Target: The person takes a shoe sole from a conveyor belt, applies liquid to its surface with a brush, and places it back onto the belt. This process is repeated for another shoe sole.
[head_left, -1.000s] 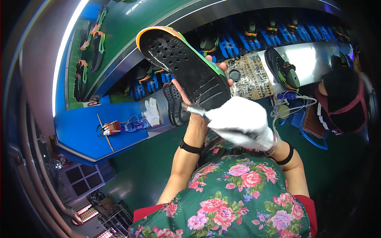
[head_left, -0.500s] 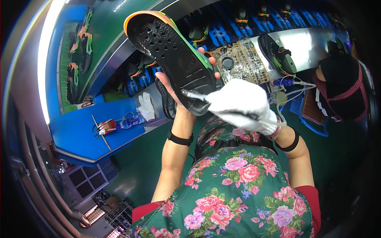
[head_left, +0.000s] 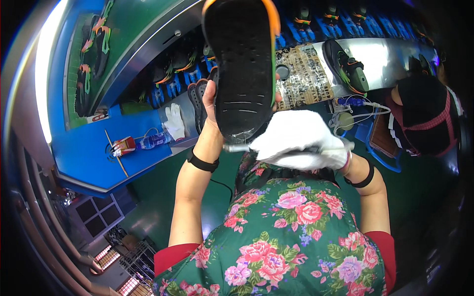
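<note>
My bare left hand (head_left: pixel 210 101) grips a long black shoe sole (head_left: pixel 243 74) with an orange and green rim, its thumb at one edge and fingertips showing at the other. The sole stands nearly upright, its inner face with small holes and grooves toward me and a shiny wet patch at the lower end. In a white glove, my right hand (head_left: pixel 301 140) is closed around a thin silver-coloured brush (head_left: pixel 238 147). The brush's tip is just below the sole's lower end; whether they touch I cannot tell.
Beyond the sole lie taped cardboard (head_left: pixel 308 79) with a round dark cup (head_left: pixel 282 72) and a finished-looking shoe (head_left: pixel 345 69). Blue racks (head_left: pixel 340 27) carry shoes behind. On the left blue table (head_left: pixel 84 163) are a white glove (head_left: pixel 174 122) and a bottle (head_left: pixel 154 141). A person (head_left: pixel 427 108) is at right.
My left hand has swung the sole more upright and a little to the right. The brush, earlier against the sole's lower face, is now lower, by its bottom end.
</note>
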A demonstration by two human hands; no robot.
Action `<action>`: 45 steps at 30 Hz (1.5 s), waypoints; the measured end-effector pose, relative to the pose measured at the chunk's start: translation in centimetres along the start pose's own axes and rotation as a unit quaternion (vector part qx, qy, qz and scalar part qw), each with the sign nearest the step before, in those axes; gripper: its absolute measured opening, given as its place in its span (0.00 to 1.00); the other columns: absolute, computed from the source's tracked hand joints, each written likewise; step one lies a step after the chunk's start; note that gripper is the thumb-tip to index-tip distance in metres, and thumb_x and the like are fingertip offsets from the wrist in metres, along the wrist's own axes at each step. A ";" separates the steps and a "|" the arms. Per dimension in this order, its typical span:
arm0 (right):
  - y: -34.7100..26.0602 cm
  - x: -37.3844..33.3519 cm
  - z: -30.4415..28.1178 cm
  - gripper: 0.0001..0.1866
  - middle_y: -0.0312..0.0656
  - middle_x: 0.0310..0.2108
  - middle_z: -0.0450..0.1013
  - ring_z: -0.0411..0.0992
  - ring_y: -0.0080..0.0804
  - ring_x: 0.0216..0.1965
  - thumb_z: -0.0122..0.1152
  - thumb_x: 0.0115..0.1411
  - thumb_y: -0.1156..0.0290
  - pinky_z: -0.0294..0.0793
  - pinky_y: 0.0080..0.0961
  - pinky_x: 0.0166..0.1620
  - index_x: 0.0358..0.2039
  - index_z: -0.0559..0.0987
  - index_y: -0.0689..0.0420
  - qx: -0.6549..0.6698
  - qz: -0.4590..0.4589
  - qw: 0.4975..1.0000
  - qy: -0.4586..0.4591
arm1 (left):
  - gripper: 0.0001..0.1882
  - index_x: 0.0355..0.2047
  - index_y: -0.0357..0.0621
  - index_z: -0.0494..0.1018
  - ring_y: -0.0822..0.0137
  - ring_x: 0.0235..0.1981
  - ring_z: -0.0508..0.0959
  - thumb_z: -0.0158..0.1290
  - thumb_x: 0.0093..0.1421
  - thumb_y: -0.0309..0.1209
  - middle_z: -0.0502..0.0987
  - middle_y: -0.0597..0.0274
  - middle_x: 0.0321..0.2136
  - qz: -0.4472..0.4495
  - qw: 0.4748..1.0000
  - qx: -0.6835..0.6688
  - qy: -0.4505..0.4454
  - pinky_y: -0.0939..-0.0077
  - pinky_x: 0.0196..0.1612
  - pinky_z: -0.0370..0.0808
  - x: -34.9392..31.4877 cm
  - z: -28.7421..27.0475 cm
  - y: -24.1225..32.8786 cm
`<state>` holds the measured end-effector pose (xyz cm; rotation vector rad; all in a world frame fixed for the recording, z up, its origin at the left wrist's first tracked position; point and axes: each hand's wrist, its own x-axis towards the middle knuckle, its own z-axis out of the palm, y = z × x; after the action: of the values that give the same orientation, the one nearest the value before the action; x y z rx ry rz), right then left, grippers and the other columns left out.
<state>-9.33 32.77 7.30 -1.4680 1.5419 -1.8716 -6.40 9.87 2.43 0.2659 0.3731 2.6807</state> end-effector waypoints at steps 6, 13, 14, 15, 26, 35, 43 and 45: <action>0.1 0.0 0.4 0.13 0.39 0.39 0.85 0.81 0.36 0.36 0.74 0.52 0.75 0.81 0.32 0.38 0.40 0.88 0.53 -0.173 -0.055 0.979 0.088 | 0.56 0.76 0.41 0.50 0.29 0.63 0.71 0.53 0.60 0.67 0.59 0.29 0.70 -0.008 0.968 0.055 0.243 0.39 0.67 0.69 -1.5 -0.7 0.8; -1.0 -0.8 0.0 0.12 0.38 0.38 0.84 0.81 0.37 0.35 0.75 0.53 0.72 0.81 0.31 0.38 0.40 0.88 0.51 -0.021 -0.033 0.999 -0.016 | 0.33 0.64 0.34 0.71 0.48 0.58 0.80 0.58 0.62 0.40 0.77 0.41 0.58 -0.078 0.969 0.041 0.231 0.54 0.67 0.72 -1.5 0.2 1.8; -0.9 -0.9 0.2 0.11 0.38 0.37 0.85 0.81 0.38 0.35 0.75 0.53 0.72 0.81 0.30 0.40 0.39 0.89 0.50 -0.037 -0.030 0.999 0.026 | 0.33 0.64 0.34 0.71 0.48 0.58 0.80 0.58 0.62 0.40 0.77 0.41 0.58 -0.077 0.969 0.040 0.231 0.54 0.67 0.72 -1.5 0.4 1.9; -0.9 -0.9 0.0 0.12 0.38 0.39 0.84 0.81 0.38 0.36 0.75 0.53 0.73 0.81 0.31 0.40 0.40 0.88 0.49 -0.086 -0.041 0.995 0.032 | 0.33 0.64 0.33 0.71 0.48 0.57 0.80 0.58 0.62 0.40 0.77 0.41 0.59 -0.085 0.977 0.006 0.194 0.54 0.66 0.73 -1.4 0.6 2.1; -0.6 -0.2 0.9 0.11 0.44 0.37 0.85 0.83 0.37 0.37 0.76 0.51 0.78 0.81 0.32 0.42 0.36 0.89 0.56 -0.122 0.007 0.988 0.094 | 0.47 0.71 0.41 0.62 0.38 0.59 0.77 0.57 0.60 0.58 0.68 0.37 0.66 -0.040 0.964 0.047 0.259 0.40 0.66 0.71 -0.6 -0.5 1.8; 0.5 -0.9 2.1 0.09 0.42 0.39 0.85 0.83 0.30 0.40 0.75 0.54 0.79 0.82 0.28 0.46 0.37 0.88 0.59 0.062 0.138 0.985 0.085 | 0.49 0.74 0.40 0.55 0.32 0.56 0.77 0.48 0.65 0.63 0.64 0.31 0.67 -0.042 0.977 -0.018 0.211 0.39 0.58 0.78 -1.5 -1.1 0.5; 1.0 0.7 -2.6 0.09 0.42 0.39 0.85 0.83 0.35 0.41 0.74 0.54 0.78 0.81 0.30 0.45 0.38 0.88 0.58 -0.117 0.095 0.980 0.129 | 0.42 0.68 0.36 0.65 0.43 0.56 0.80 0.40 0.72 0.62 0.74 0.38 0.61 -0.015 0.953 -0.097 0.287 0.42 0.59 0.78 -2.9 0.4 -2.3; 0.8 2.5 -5.0 0.11 0.41 0.39 0.85 0.83 0.37 0.40 0.73 0.54 0.78 0.81 0.30 0.45 0.39 0.87 0.55 -0.258 0.005 0.957 0.135 | 0.42 0.68 0.35 0.65 0.36 0.53 0.81 0.40 0.71 0.62 0.75 0.37 0.59 -0.042 0.973 -0.063 0.217 0.44 0.55 0.81 -2.8 0.8 -3.0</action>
<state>-14.86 33.28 8.41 -1.4283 2.2983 -1.8034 -2.54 11.47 1.89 -0.3736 0.3289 2.6495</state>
